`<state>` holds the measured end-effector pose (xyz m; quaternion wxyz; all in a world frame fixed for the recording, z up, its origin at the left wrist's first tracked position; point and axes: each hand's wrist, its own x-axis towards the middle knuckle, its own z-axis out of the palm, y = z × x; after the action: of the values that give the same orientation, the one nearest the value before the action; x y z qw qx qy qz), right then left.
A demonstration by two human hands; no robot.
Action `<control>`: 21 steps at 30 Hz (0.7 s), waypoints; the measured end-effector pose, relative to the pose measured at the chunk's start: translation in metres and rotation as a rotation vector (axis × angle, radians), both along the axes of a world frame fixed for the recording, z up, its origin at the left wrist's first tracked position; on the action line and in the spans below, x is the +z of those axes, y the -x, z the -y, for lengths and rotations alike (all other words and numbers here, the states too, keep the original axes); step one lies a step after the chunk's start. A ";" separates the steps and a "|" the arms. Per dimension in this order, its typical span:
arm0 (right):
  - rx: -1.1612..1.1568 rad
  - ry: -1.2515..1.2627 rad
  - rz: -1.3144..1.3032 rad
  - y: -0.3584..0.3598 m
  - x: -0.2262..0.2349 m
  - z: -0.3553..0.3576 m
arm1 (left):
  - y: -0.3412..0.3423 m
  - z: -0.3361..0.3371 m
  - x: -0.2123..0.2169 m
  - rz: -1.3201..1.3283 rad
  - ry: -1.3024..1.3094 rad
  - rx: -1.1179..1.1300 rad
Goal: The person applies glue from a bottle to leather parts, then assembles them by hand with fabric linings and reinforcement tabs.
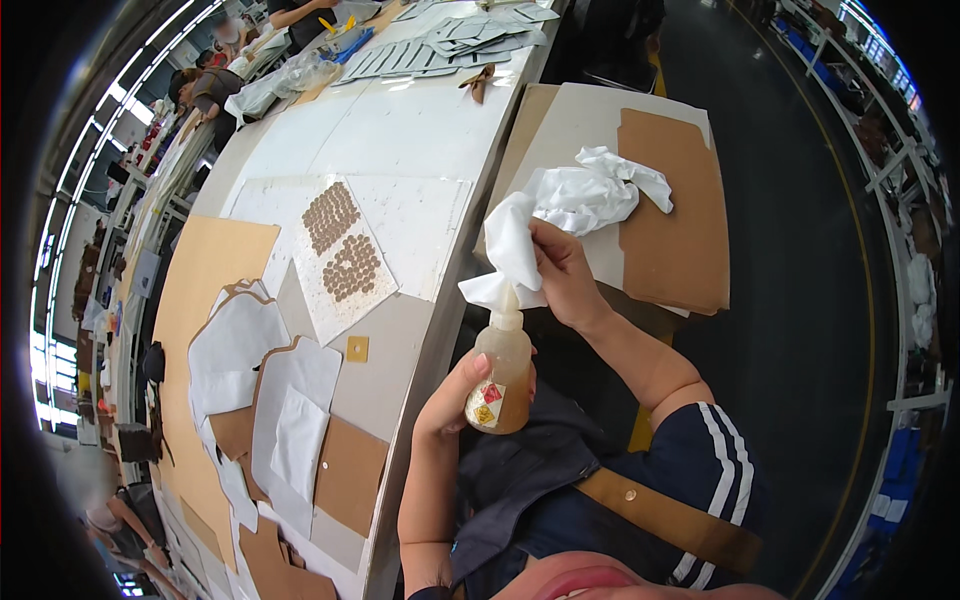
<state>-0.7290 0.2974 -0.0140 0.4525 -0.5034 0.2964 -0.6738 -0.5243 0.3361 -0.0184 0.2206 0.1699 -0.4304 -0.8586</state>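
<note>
White cloth [560,215] in right hand [565,275], squeeze bottle [503,375] in left hand [455,395]; workshop table [400,130].

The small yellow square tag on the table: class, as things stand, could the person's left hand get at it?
Probably not at once. The left hand is wrapped around the bottle, so it is occupied. The yellow square tag lies uncovered on the table just left of that hand, so the path itself looks free.
</note>
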 end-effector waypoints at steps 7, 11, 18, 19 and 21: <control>-0.267 -0.099 0.417 0.014 -0.004 -0.014 | 0.013 -0.004 0.001 -0.047 -0.150 -0.072; -0.551 -0.011 0.426 0.121 -0.005 0.028 | -0.006 -0.018 -0.019 0.050 -0.086 -0.151; -0.519 -0.058 0.130 0.077 -0.026 0.025 | 0.015 0.005 -0.019 0.663 0.505 0.465; -0.516 -0.065 0.130 0.071 -0.029 0.026 | 0.015 0.003 -0.019 0.667 0.498 0.465; -0.425 -0.120 0.168 0.055 -0.036 0.030 | 0.014 0.000 -0.018 0.676 0.547 0.457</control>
<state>-0.7845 0.2671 -0.0500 0.3528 -0.3438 0.3965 -0.7747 -0.5384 0.3362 -0.0365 0.2877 0.4650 -0.6395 -0.5404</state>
